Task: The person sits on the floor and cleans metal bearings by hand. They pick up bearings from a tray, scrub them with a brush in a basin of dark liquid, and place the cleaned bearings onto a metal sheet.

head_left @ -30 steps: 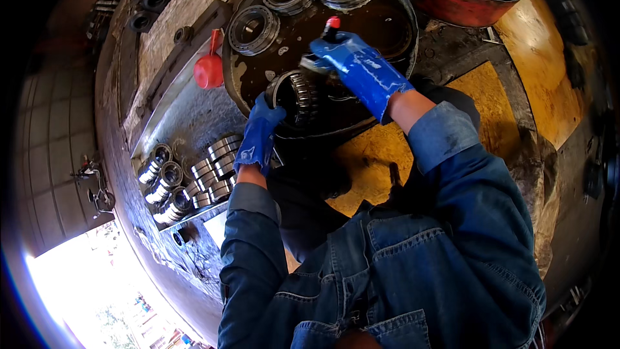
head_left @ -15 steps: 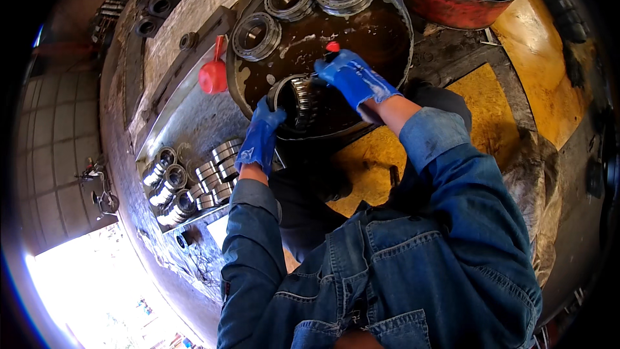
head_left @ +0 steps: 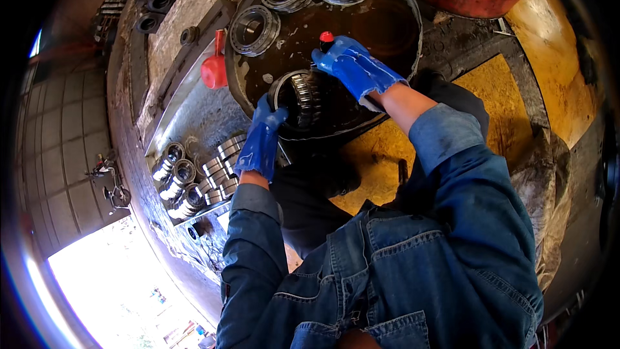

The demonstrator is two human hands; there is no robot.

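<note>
My left hand (head_left: 259,139), in a blue rubber glove, is closed on the near-left rim of a tapered roller bearing (head_left: 309,100). The bearing is tilted on its side at the near edge of a round tub (head_left: 418,26) of dark oily liquid, its rollers facing right. My right hand (head_left: 356,68), gloved alike, is wrapped round a black handle with a red end (head_left: 327,37). The handle's working end is hidden beside the bearing's rollers. Farther back in the tub lie three large bearings, the leftmost one (head_left: 255,30) nearest to my left hand.
Left of the tub lies a red scoop with a handle (head_left: 214,71). A metal tray (head_left: 194,119) holds several small bearings (head_left: 184,171) and shiny rings (head_left: 229,148). A red-sided vessel (head_left: 471,1) stands at the far right, and yellow sheeting (head_left: 497,97) covers floor nearby.
The view has shifted slightly. My right hand has moved a little relative to the bearing with the red-ended handle in it; my left hand keeps hold of the bearing.
</note>
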